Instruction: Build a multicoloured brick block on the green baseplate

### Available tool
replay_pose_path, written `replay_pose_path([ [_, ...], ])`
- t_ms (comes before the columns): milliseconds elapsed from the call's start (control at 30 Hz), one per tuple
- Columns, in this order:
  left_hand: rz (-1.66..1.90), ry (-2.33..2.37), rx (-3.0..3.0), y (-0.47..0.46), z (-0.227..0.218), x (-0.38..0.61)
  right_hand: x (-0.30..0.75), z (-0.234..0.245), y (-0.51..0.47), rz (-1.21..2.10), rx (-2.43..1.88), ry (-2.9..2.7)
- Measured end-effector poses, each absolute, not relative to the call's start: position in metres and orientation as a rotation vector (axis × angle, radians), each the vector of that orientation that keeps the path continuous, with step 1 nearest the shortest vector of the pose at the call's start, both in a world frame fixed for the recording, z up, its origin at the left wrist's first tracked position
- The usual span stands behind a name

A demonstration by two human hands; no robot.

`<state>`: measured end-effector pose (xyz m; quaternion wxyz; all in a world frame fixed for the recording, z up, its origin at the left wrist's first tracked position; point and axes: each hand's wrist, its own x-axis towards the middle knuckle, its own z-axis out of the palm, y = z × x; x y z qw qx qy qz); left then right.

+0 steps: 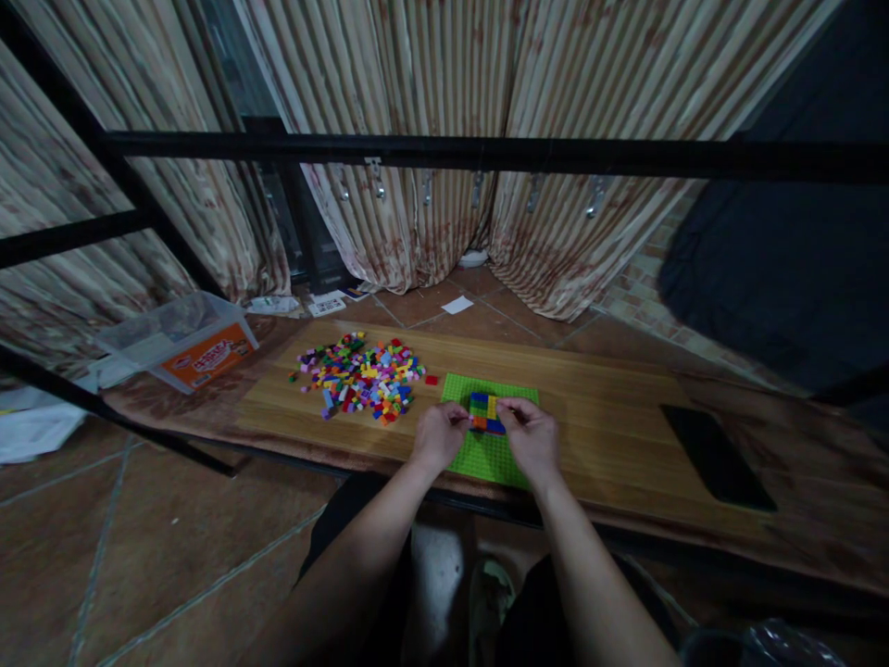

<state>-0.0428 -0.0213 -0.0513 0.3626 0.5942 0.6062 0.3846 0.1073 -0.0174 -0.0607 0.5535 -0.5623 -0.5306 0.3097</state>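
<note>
A bright green studded baseplate [486, 463] lies on the wooden board, with a block of toy bricks [487, 412] in blue, yellow, green, orange and red on its middle. My left hand [442, 435] is at the block's left side, thumb and fingers pinched together at its edge. At the right side my right hand [533, 437] is also closed in a pinch, fingertips against the yellow bricks. Whatever either pinch holds is too small and dark to make out. Just left of the baseplate's upper corner lies a single red brick [431, 380].
Left on the board spreads a pile of loose coloured bricks [368, 375]. Beyond it stands a clear plastic box [187, 338] with an orange label. A dark flat slab [719, 456] lies at the right. A black metal bar [486, 151] crosses in front of striped curtains [417, 74].
</note>
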Motion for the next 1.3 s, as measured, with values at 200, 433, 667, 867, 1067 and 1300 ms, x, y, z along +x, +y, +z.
replay_pose_path([
  [200,1.009,1.568,1.488,-0.017,-0.054,-0.039,0.108,-0.062,-0.016,0.737,-1.341,-1.258],
  [433,1.037,1.541,1.247,-0.002,-0.070,-0.043,0.110,-0.065,-0.016,0.712,-1.384,-1.216],
  [667,0.865,1.513,1.035,0.004,-0.059,-0.046,0.116,-0.081,-0.008,0.698,-1.545,-1.085],
  [867,0.778,1.507,0.987,0.012,-0.052,-0.041,0.112,-0.091,-0.007,0.724,-1.515,-1.134],
  [1067,0.814,1.449,0.971,0.006,-0.049,-0.042,0.114,-0.092,-0.006,0.725,-1.470,-1.160],
  [1300,0.997,1.566,1.402,0.001,-0.055,-0.056,0.119,-0.089,-0.010,0.755,-1.485,-1.165],
])
